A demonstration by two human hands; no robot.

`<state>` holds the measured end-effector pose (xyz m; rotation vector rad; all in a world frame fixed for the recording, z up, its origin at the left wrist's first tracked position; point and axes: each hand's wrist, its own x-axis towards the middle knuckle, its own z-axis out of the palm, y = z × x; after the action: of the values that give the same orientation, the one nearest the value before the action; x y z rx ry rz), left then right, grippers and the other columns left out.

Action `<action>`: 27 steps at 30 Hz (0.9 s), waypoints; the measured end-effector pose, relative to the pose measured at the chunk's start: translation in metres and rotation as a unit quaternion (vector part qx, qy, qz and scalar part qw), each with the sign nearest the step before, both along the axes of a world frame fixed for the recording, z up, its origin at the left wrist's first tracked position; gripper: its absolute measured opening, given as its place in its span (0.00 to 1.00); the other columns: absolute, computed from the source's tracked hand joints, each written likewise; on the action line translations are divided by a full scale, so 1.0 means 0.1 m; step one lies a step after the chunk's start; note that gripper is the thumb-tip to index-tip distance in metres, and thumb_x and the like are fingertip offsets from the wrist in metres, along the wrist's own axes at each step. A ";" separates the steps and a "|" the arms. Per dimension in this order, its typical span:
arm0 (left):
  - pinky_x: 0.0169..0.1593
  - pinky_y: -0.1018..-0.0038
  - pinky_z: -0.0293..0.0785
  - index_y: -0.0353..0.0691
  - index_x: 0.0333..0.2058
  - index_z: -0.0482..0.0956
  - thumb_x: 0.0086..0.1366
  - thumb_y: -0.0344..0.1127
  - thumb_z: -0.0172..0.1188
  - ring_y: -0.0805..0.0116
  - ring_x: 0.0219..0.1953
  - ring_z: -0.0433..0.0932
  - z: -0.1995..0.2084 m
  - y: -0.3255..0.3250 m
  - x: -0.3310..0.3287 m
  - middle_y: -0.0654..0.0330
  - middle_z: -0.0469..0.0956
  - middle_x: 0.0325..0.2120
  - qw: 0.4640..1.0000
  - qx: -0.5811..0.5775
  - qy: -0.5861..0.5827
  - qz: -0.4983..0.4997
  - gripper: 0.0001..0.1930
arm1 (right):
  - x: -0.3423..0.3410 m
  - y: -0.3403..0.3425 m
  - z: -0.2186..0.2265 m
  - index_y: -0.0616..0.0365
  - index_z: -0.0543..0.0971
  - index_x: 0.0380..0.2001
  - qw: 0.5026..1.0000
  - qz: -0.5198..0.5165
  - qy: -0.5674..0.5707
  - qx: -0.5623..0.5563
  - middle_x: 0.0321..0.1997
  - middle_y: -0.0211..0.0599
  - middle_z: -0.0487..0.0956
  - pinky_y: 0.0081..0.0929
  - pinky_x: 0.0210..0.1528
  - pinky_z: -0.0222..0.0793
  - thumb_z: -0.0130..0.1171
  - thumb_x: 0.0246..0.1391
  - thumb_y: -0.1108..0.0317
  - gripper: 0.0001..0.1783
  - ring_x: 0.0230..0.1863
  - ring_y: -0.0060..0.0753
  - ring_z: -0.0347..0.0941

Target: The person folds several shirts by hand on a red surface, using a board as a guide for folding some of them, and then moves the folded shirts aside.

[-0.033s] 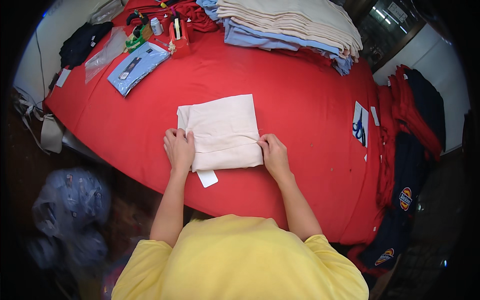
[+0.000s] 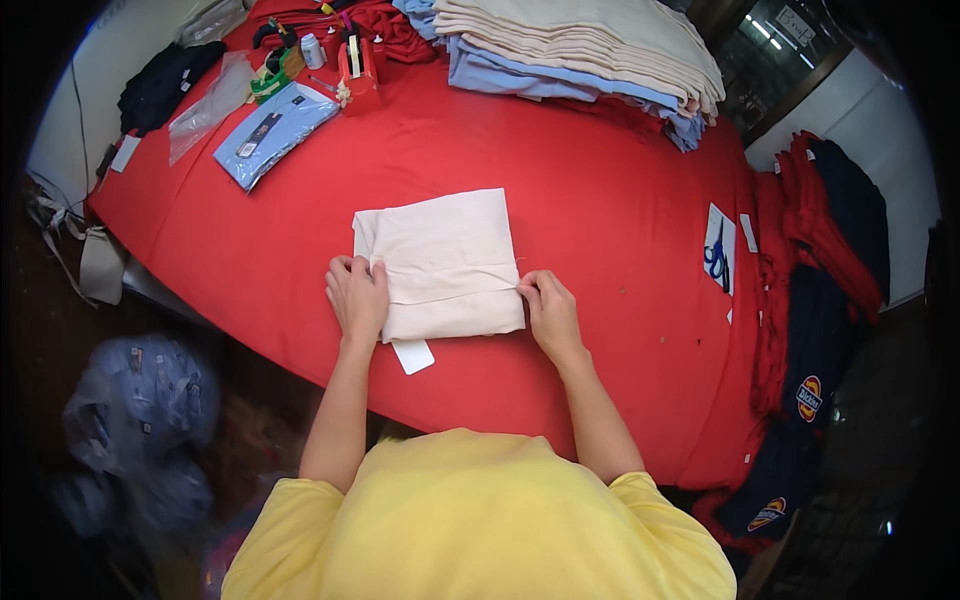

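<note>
A cream garment (image 2: 440,245), folded into a flat, roughly square bundle, lies on the red cloth-covered table in front of me. A crease with a loose flap runs across its lower half. My left hand (image 2: 358,302) is at the left edge, fingers bent and gripping the fabric by that crease. At the right edge, the thumb and fingertips of my right hand (image 2: 548,308) pinch the end of the same crease. From under the near edge sticks out a white card tag (image 2: 413,356) with rounded corners.
Stacked cream and light blue garments (image 2: 580,50) stand at the back. Far left are a bagged blue shirt (image 2: 276,134), a red tape dispenser (image 2: 357,75) and clear plastic (image 2: 212,105). Blue-handled scissors (image 2: 716,258) lie at right, beside red and navy garments (image 2: 840,210). Bagged clothes (image 2: 145,390) sit lower left.
</note>
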<state>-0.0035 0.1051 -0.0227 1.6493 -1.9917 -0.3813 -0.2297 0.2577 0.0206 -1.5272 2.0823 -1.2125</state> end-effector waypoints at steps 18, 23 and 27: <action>0.50 0.57 0.63 0.34 0.36 0.76 0.65 0.43 0.57 0.51 0.47 0.67 -0.13 0.01 0.08 0.50 0.68 0.44 0.996 -0.084 0.035 -0.022 0.15 | -0.37 -0.29 -0.18 0.54 0.71 0.29 0.808 -0.127 -0.552 -0.158 0.26 0.28 0.70 0.20 0.24 0.62 0.52 0.64 0.62 0.11 0.23 0.20 0.63; 0.51 0.58 0.64 0.33 0.31 0.76 0.62 0.44 0.61 0.51 0.48 0.68 -0.02 0.04 0.12 0.50 0.68 0.43 0.993 -0.015 0.112 -0.029 0.16 | -0.48 -0.30 -0.01 0.60 0.75 0.44 0.870 -0.112 -0.448 -0.176 0.50 0.43 0.76 0.34 0.54 0.67 0.44 0.65 0.46 0.25 0.49 0.37 0.71; 0.51 0.58 0.65 0.32 0.27 0.76 0.59 0.44 0.65 0.51 0.49 0.68 0.19 0.26 0.05 0.50 0.68 0.42 0.977 0.108 0.178 -0.034 0.17 | 0.27 -0.70 -0.12 0.52 0.62 0.66 0.979 -0.035 0.199 0.037 0.70 0.46 0.59 0.57 0.70 0.40 0.45 0.62 0.43 0.35 0.72 0.51 0.50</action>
<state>0.0010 0.1316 -0.0034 1.5111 -1.7869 -0.8816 -0.2028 0.1873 0.0090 -1.7939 2.4148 -0.8919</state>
